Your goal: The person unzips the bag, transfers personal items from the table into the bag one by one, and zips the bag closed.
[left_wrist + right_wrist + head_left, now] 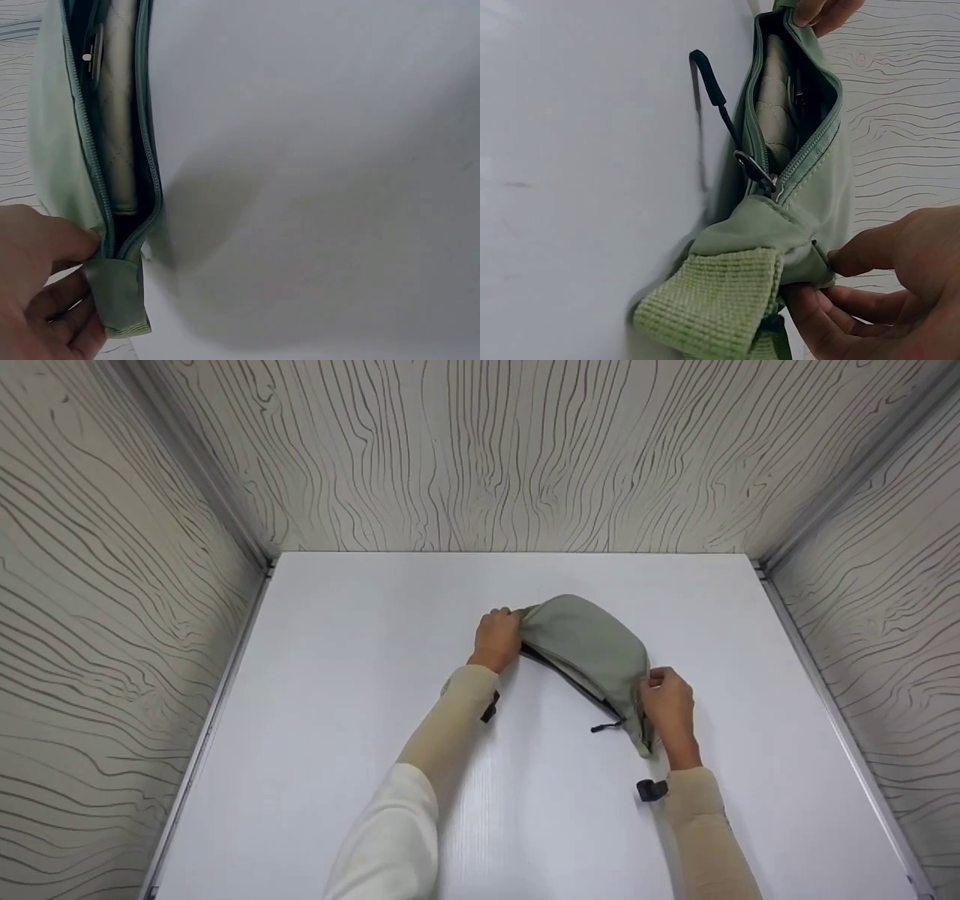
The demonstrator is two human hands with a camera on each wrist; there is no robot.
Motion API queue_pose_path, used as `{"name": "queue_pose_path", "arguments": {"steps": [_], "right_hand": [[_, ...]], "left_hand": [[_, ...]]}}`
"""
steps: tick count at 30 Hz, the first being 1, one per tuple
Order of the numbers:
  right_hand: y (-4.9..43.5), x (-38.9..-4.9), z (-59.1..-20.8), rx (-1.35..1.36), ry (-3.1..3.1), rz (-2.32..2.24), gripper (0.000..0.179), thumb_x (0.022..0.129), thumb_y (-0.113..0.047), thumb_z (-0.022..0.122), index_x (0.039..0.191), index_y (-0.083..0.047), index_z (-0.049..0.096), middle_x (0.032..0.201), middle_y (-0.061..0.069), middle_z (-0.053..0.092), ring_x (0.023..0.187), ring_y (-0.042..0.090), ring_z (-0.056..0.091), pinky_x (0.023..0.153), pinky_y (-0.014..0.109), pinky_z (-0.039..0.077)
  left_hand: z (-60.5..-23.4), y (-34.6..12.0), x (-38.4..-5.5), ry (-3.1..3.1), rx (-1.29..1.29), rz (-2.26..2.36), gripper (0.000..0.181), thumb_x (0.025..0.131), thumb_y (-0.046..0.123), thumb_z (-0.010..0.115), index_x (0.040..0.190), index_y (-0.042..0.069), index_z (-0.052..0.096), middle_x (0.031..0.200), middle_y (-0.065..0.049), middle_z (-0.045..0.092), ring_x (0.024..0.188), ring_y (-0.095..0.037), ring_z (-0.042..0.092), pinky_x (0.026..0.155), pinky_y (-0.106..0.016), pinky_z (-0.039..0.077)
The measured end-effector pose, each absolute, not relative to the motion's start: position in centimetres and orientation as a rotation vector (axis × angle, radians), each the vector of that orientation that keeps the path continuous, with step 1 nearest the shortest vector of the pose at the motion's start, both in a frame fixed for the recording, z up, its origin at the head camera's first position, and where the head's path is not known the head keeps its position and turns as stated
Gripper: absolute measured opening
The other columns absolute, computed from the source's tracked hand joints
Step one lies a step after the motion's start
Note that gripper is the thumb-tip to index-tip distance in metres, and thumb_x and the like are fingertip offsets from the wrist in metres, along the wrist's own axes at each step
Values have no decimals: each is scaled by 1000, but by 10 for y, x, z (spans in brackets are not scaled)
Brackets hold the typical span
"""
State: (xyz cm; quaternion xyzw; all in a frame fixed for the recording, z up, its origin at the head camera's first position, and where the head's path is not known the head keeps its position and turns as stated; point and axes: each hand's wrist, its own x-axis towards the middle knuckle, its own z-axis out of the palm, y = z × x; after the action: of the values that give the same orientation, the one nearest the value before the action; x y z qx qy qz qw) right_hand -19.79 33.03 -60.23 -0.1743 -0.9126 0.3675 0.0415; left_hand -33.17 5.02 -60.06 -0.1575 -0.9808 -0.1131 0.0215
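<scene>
A sage-green waist bag point(589, 641) lies at a slant on the white table, its long zip undone. My left hand point(497, 639) pinches the bag's left end by the fabric tab point(118, 296). At the opposite end, my right hand point(670, 706) grips the side seam between thumb and fingers, near the folded webbing strap point(712, 296). Inside the gaping zip sits a cream quilted item point(118, 112), with a dark piece bearing a small metal stud point(88, 57) beside it. The black zip pull point(709, 81) sticks out near the right end.
Wood-grain patterned panels point(480, 457) stand behind and on both sides of the white table point(337, 660). Grey metal edging point(217, 701) runs along the table's sides. A small black device point(651, 790) is at the right wrist.
</scene>
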Motion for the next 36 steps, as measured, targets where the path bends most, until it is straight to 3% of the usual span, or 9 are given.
{"name": "queue_pose_path", "arguments": {"steps": [14,22,27,36], "right_hand": [[329,-211,-602,-439,-2802,1153,37,105,-15,55,130,10,63,121,29,69,105,39,67,76,32,50],[321,-222,-604,-376,-2806,1144,35,104,-12,56,130,11,63,120,29,69,107,41,67,85,44,53],[319,-231,-605,-354,-2820,1178,36,105,-12,55,132,10,63,122,29,69,110,40,68,87,43,54],[308,-244,-606,-273,-2854,1206,36,106,-14,55,133,8,63,123,26,69,109,37,68,86,41,54]], "left_hand": [[-603,28,-322,-3002,-451,-585,20,104,7,61,114,1,78,107,-13,76,102,-29,73,89,-41,60],[-601,8,-316,-3052,-391,-718,22,107,8,58,119,2,76,109,-13,73,107,-28,71,94,-41,59],[-601,-5,-311,-3034,-331,-955,22,108,9,57,115,1,76,107,-13,72,103,-26,69,94,-44,57],[-605,-30,-303,-2977,-243,-1230,23,107,10,59,123,2,74,109,-10,71,101,-21,65,97,-43,56]]}}
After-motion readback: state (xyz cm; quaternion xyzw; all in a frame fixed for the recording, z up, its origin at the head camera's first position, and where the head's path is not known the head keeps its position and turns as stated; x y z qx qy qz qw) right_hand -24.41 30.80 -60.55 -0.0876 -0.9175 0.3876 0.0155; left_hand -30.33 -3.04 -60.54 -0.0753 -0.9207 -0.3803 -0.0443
